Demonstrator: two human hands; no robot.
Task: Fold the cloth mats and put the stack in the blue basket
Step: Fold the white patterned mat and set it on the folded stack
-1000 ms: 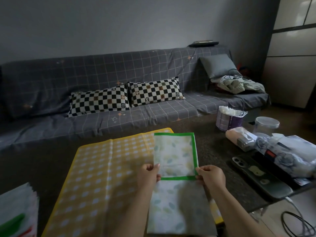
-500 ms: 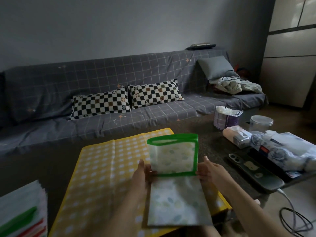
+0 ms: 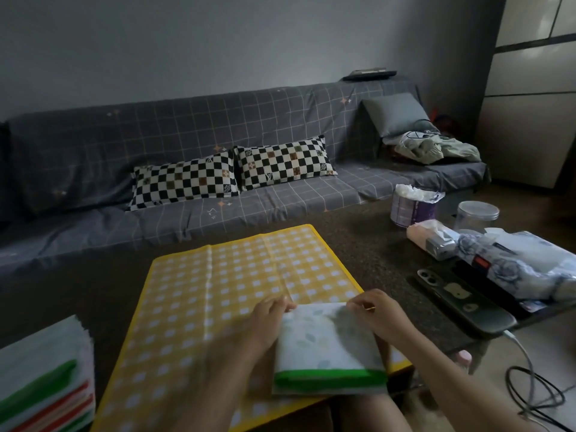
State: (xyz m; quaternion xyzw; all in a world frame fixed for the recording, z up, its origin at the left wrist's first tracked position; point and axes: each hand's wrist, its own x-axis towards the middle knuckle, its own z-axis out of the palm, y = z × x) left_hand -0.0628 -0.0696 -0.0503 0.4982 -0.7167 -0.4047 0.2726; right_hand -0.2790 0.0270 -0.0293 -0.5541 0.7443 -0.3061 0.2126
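Observation:
A white leaf-print mat with a green border (image 3: 327,347) lies folded over on the near right corner of a yellow checked mat (image 3: 237,294), its green edge toward me. My left hand (image 3: 268,316) holds the fold's far left corner. At the far right corner my right hand (image 3: 377,310) pinches the fold. A stack of folded mats with green and red borders (image 3: 43,378) sits at the lower left. No blue basket is in view.
The dark table (image 3: 367,257) carries a phone (image 3: 464,300) on a cable, a floral packet (image 3: 523,263), a tissue pack (image 3: 433,238), a purple roll pack (image 3: 411,207) and a clear jar (image 3: 477,213) on its right side. A grey sofa (image 3: 218,145) with checkered cushions stands behind.
The mat's far half, green border leading, has been lifted and brought toward me onto the near half. Both hands now sit at the new fold, lower on the table.

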